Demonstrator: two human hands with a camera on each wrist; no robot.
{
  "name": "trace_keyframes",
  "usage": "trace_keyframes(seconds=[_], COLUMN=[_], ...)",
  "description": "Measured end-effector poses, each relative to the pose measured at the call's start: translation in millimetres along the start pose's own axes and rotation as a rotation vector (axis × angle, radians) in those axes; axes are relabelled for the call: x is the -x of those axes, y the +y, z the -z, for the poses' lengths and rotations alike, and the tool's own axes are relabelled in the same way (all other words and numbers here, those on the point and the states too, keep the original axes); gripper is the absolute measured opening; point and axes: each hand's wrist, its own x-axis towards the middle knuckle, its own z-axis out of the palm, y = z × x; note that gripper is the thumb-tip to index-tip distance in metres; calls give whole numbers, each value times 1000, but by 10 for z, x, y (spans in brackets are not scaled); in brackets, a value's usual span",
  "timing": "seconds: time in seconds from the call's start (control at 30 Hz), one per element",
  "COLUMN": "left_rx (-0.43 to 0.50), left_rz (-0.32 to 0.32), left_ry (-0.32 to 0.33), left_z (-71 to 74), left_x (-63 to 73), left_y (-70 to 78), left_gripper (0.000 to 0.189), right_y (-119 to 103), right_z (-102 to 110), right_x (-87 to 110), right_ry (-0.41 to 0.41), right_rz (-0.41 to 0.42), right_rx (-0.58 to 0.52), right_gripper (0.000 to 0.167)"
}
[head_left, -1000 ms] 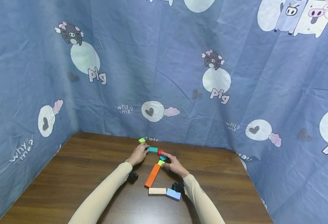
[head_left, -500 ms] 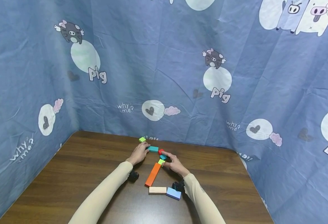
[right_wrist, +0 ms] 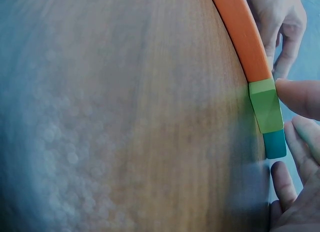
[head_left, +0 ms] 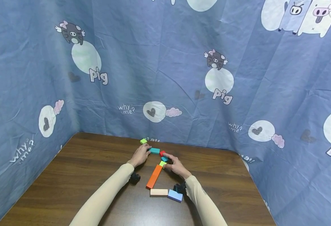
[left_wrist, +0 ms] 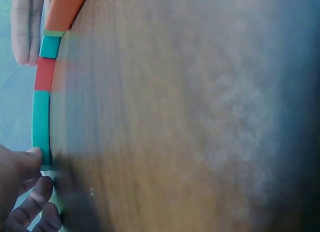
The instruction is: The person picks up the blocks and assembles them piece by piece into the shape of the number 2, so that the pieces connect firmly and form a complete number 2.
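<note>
In the head view, my left hand (head_left: 140, 155) is at the left end of a long teal block (head_left: 154, 151). One fingertip (left_wrist: 34, 153) touches that block in the left wrist view; the other fingers bend loosely below it. A red block (head_left: 162, 153), a small teal block (head_left: 164, 159), a lime-green block (head_left: 162, 164) and an orange bar (head_left: 154, 176) continue the line. My right hand (head_left: 178, 168) spreads alongside, its thumb (right_wrist: 300, 97) at the lime-green block and its index finger near the red one. Neither hand visibly grips a block.
Behind my left hand lies another lime-green block (head_left: 143, 141). A beige block (head_left: 158, 192) and a blue block (head_left: 175, 195) meet end to end near the orange bar's front end. A patterned blue curtain (head_left: 176, 78) borders the brown wooden table (head_left: 97, 163).
</note>
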Motion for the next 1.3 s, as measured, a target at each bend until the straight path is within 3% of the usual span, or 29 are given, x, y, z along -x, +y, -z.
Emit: trace_keyframes(seconds=[0.27, 0.6, 0.8, 0.97, 1.1, 1.3], left_rx=[5, 27, 41, 91, 108, 155], left_rz=[9, 9, 11, 32, 32, 103], left_ry=[4, 1, -8, -19, 21, 91], left_z=[-4, 11, 24, 64, 114, 200], left_x=[-7, 1, 14, 2, -24, -25], left_y=[-2, -13, -18, -90, -161, -228], left_gripper=[32, 36, 38, 40, 39, 33], right_y=[6, -8, -223, -340, -336, -328], right_z=[6, 19, 74, 81, 89, 73], right_x=[-1, 5, 103, 151, 162, 157], right_ry=[-6, -22, -71, -64, -56, -44], right_rz=[4, -6, 26, 54, 65, 86], right_rx=[-5, -134, -125, -82, -87, -61], right_gripper=[63, 64, 64, 62, 61, 60])
